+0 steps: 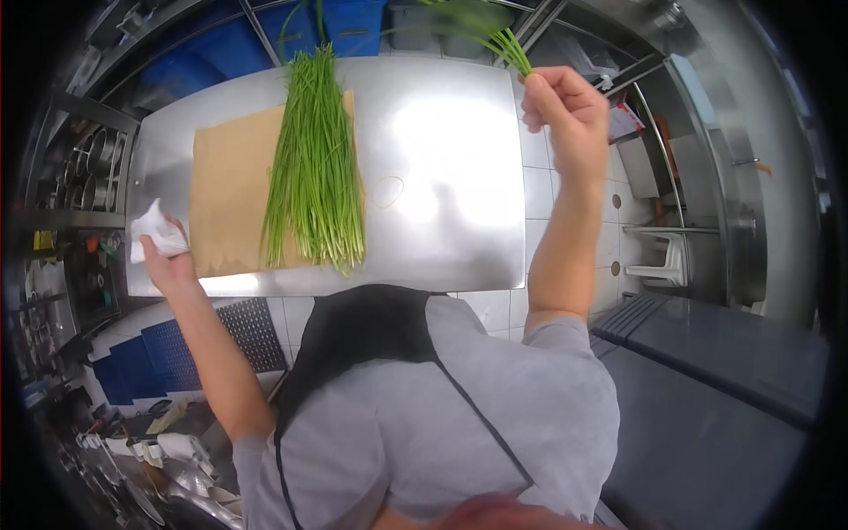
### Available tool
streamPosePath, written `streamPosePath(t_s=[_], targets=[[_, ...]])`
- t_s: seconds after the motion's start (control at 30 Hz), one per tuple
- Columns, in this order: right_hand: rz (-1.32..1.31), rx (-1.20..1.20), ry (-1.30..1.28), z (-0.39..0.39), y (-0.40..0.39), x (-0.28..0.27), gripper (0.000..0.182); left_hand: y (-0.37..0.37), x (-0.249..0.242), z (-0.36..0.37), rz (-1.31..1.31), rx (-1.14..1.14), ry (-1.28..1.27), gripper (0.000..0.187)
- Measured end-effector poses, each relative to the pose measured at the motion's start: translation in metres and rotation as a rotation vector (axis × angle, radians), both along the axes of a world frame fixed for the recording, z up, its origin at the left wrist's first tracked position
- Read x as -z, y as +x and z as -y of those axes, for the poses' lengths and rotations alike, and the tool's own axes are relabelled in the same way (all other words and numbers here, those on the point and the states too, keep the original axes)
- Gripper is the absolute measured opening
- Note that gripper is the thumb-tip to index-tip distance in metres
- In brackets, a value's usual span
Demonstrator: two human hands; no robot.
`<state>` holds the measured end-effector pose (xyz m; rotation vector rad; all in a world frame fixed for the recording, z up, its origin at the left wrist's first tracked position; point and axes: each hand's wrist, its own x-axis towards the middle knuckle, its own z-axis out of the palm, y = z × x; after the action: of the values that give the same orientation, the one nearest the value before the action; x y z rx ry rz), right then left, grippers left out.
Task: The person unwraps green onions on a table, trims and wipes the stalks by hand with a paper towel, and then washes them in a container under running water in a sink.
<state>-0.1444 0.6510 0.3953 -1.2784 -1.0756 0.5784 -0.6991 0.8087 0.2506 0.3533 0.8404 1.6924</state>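
Observation:
A large bundle of chives [314,177], long and green with pale cut ends toward me, lies on a sheet of brown paper [231,190] on the steel table. My right hand [574,110] is raised past the table's far right corner. Its fingers pinch a few chive stalks [512,51] by their lower ends, and the tips blur away to the upper left. At the table's left edge my left hand [170,256] is closed around a crumpled white paper towel [157,231], left of the brown paper.
A thin rubber band [387,192] lies on the steel table [442,238], right of the chives. Blue bins [353,26] stand beyond the far edge. Pots on shelves [99,159] are at left, a white stool [661,261] and a dark grey chest [707,397] at right.

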Motion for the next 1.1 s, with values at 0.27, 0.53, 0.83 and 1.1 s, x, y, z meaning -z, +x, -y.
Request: streamPosePath(t_s=[0.27, 0.53, 0.83, 1.1], targets=[[0.535, 0.331, -0.712, 0.006, -0.007, 0.188, 0.02, 0.058, 0.079, 0.028, -0.449, 0.025, -0.171, 0.04], [0.663, 0.338, -0.804, 0.045, -0.014, 0.162, 0.022, 0.059, 0.079, 0.035, -0.625, 0.065, -0.177, 0.04], [0.593, 0.369, -0.656, 0.029, 0.007, 0.172, 0.015, 0.054, 0.077, 0.036, -0.54, 0.158, -0.171, 0.042], [0.606, 0.359, -0.739, -0.003, 0.001, 0.179, 0.015, 0.062, 0.065, 0.04, -0.524, 0.129, -0.206, 0.039]])
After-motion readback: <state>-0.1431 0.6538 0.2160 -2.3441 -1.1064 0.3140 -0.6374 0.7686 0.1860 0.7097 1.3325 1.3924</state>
